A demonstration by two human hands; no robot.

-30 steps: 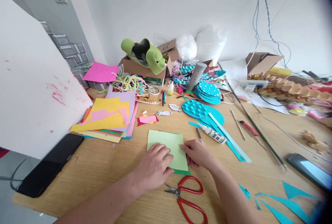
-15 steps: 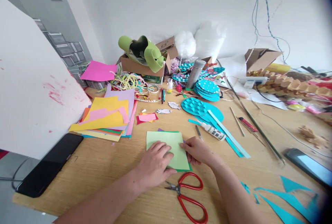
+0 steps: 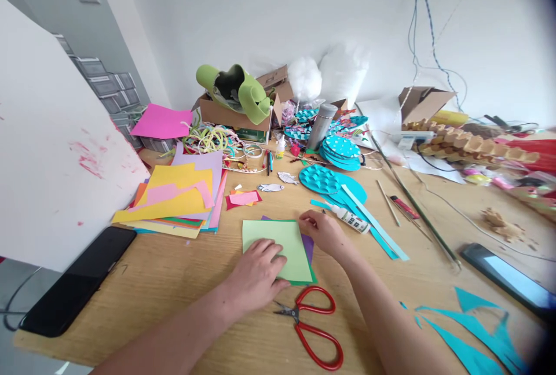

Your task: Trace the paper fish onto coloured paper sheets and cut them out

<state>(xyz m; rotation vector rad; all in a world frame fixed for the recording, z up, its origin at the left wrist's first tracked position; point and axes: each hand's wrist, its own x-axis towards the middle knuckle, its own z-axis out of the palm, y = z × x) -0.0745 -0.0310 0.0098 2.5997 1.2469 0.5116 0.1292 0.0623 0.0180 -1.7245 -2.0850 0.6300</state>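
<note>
My left hand [image 3: 260, 271] lies flat with its fingers spread on a light green square sheet [image 3: 286, 242]. Under that sheet, edges of a darker green sheet [image 3: 313, 274] and a purple one [image 3: 307, 243] stick out. At the stack's upper right corner my right hand [image 3: 324, 233] has its fingers pinched together; what they hold, if anything, is hidden. Red-handled scissors [image 3: 297, 314] lie just below the stack, blades partly open and pointing left.
Coloured papers [image 3: 174, 195] and a black phone [image 3: 80, 279] lie left. To the right are a glue bottle [image 3: 351, 219], blue strips [image 3: 376, 221], a long stick [image 3: 417, 207] and blue scraps [image 3: 469, 328]. A grey flask [image 3: 320, 126] stands behind.
My right hand has moved up along the sheets' right edge to the corner, and more purple paper shows. My left hand stays on the stack. The view has shifted slightly.
</note>
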